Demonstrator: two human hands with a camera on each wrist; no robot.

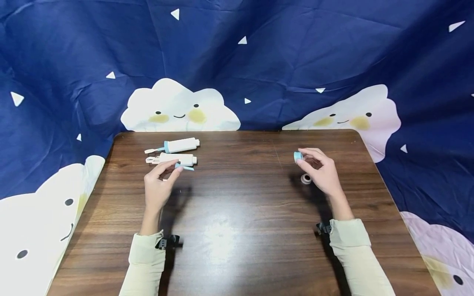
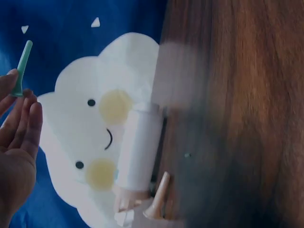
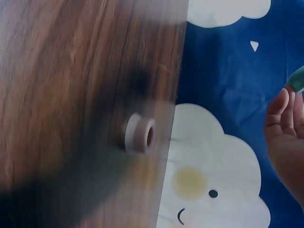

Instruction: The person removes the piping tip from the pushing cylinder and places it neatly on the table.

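Over the table's left side, my left hand (image 1: 157,187) pinches a small light-blue tapered piece (image 1: 187,167) between thumb and fingers. In the left wrist view that tapered piece (image 2: 22,71) has a slim stem and a flared base. On the right, my right hand (image 1: 326,174) holds a short light-blue ring-like cap (image 1: 297,156) at its fingertips, raised off the table. Only part of this cap (image 3: 297,80) shows in the right wrist view. Just beneath that hand, a pale pink ring-shaped piece (image 3: 140,135) with a round opening lies on the table.
At the back left of the brown wooden table (image 1: 240,197) lie a white tube with a blue collar (image 1: 181,145) and a similar white tube with pale pink parts (image 1: 169,158). A pale pink tapered piece (image 2: 159,199) is beside the latter. A blue cloud-print cloth (image 1: 266,70) hangs behind.
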